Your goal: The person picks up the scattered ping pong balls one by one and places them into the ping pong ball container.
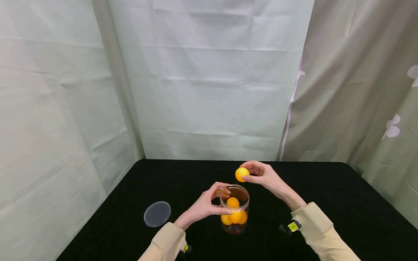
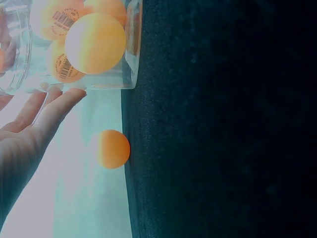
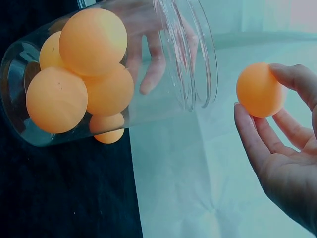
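A clear plastic jar (image 1: 234, 230) stands upright on the black table, holding several orange ping-pong balls (image 1: 233, 202). My left hand (image 1: 205, 205) grips the jar near its rim, thumb in front and fingers round the far side. Above and slightly right of the mouth, my right hand (image 1: 265, 178) pinches one orange ping-pong ball (image 3: 260, 89) between thumb and fingers, apart from the jar. Another loose ball (image 2: 114, 149) sits on the table beyond the jar; in the head view the left hand mostly hides it.
A round translucent lid (image 1: 157, 214) lies flat on the black table (image 1: 326, 195), left of the jar. Pale curtains (image 1: 209, 90) hang behind the table and at both sides. Each sleeve cuff has a small dark wrist device (image 1: 289, 227).
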A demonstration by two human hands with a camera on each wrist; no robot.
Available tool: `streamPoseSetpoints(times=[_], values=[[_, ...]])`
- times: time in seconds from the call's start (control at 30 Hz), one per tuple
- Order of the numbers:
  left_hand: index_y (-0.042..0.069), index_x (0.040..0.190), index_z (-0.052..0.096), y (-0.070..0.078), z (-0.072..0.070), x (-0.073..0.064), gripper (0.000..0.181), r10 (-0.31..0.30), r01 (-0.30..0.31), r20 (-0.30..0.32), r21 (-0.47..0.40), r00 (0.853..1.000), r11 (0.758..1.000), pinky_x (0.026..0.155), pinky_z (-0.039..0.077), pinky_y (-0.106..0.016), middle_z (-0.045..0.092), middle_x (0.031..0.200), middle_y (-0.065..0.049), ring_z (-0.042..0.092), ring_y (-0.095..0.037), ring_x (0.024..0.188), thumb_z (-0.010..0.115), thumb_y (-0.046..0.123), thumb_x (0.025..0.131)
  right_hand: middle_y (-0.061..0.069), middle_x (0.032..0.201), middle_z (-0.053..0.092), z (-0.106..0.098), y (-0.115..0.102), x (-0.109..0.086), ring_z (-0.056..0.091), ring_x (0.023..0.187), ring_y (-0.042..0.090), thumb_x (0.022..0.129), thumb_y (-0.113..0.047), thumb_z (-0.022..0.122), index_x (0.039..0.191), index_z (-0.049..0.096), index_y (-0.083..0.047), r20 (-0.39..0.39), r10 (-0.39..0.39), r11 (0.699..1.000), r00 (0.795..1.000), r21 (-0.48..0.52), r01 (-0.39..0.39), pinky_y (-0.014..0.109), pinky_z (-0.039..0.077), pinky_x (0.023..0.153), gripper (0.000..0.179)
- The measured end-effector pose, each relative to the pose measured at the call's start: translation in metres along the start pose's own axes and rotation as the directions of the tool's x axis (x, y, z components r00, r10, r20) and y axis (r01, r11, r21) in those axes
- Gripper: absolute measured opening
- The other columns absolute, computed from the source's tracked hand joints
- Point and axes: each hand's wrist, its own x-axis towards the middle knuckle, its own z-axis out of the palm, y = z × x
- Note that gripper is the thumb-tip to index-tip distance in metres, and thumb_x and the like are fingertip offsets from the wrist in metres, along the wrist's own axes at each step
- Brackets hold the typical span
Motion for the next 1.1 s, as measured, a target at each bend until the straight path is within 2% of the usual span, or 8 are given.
streamPoseSetpoints(times=[0.1, 0.2, 0.43, 0.6, 0.77, 1.0, 1.1], values=[[0.017, 0.129, 0.037, -0.001, 0.000, 0.000, 0.060, -0.008, 0.008, 0.000, 0.000, 1.000, 1.000, 0.074, 0.051, -0.035, 0.042, 0.124, -0.010, 0.045, -0.027, 0.111, 0.069, 0.021, 0.079, 0.017, 0.105, 0.056, 0.000, 0.000, 0.000, 0.053, 0.095, 0.035, 0.088, -0.006, 0.058, 0.116, 0.050, 0.003, 0.017, -0.015, 1.000, 1.000, 0.001, 0.015, 0.041, 0.046, 0.082, 0.030], [0.016, 0.130, 0.036, 0.002, 0.000, 0.000, 0.060, -0.014, 0.014, 0.006, -0.006, 1.000, 1.000, 0.075, 0.051, -0.034, 0.041, 0.125, -0.012, 0.044, -0.028, 0.112, 0.069, 0.018, 0.080, 0.016, 0.105, 0.057, -0.001, 0.008, 0.002, 0.052, 0.095, 0.036, 0.088, -0.004, 0.057, 0.116, 0.051, 0.003, 0.038, -0.038, 0.999, 0.999, 0.009, 0.037, 0.042, 0.046, 0.081, 0.030], [0.004, 0.130, 0.033, 0.029, 0.003, -0.004, 0.062, -0.019, 0.020, 0.027, -0.024, 0.999, 1.000, 0.077, 0.050, -0.033, 0.038, 0.125, -0.021, 0.041, -0.037, 0.113, 0.068, 0.012, 0.079, 0.014, 0.106, 0.058, -0.004, 0.025, 0.006, 0.051, 0.097, 0.037, 0.088, -0.011, 0.059, 0.117, 0.053, -0.003, 0.068, -0.064, 0.998, 0.996, 0.009, 0.064, 0.042, 0.046, 0.081, 0.031], [0.003, 0.130, 0.033, 0.036, 0.004, -0.005, 0.061, -0.039, 0.039, 0.027, -0.021, 0.999, 0.999, 0.076, 0.050, -0.034, 0.038, 0.125, -0.022, 0.041, -0.038, 0.113, 0.067, 0.012, 0.080, 0.012, 0.107, 0.057, -0.003, 0.025, 0.005, 0.052, 0.097, 0.033, 0.087, -0.016, 0.061, 0.116, 0.054, -0.006, 0.079, -0.073, 0.997, 0.994, -0.003, 0.074, 0.043, 0.045, 0.082, 0.032], [0.004, 0.130, 0.033, 0.032, 0.004, -0.004, 0.061, -0.033, 0.034, 0.026, -0.023, 0.999, 0.999, 0.076, 0.051, -0.033, 0.039, 0.125, -0.022, 0.042, -0.037, 0.112, 0.067, 0.012, 0.080, 0.012, 0.108, 0.057, -0.003, 0.024, 0.004, 0.052, 0.098, 0.032, 0.087, -0.016, 0.061, 0.117, 0.054, -0.006, 0.092, -0.081, 0.997, 0.992, -0.004, 0.081, 0.044, 0.044, 0.083, 0.033], [0.011, 0.131, 0.035, 0.004, 0.002, 0.000, 0.062, -0.015, 0.015, 0.010, -0.004, 1.000, 1.000, 0.075, 0.051, -0.034, 0.041, 0.125, -0.013, 0.044, -0.029, 0.112, 0.069, 0.017, 0.080, 0.016, 0.112, 0.055, -0.003, 0.025, 0.003, 0.051, 0.101, 0.033, 0.086, -0.008, 0.060, 0.119, 0.051, -0.002, 0.124, -0.092, 0.996, 0.988, 0.016, 0.091, 0.043, 0.044, 0.084, 0.034], [0.014, 0.130, 0.036, 0.001, 0.002, 0.000, 0.061, 0.010, -0.010, 0.006, 0.011, 1.000, 1.000, 0.074, 0.051, -0.034, 0.043, 0.124, -0.008, 0.046, -0.026, 0.110, 0.069, 0.021, 0.080, 0.019, 0.115, 0.052, -0.002, 0.023, 0.002, 0.050, 0.103, 0.032, 0.087, -0.004, 0.058, 0.120, 0.050, 0.000, 0.131, -0.097, 0.995, 0.987, 0.012, 0.096, 0.043, 0.044, 0.085, 0.034]])
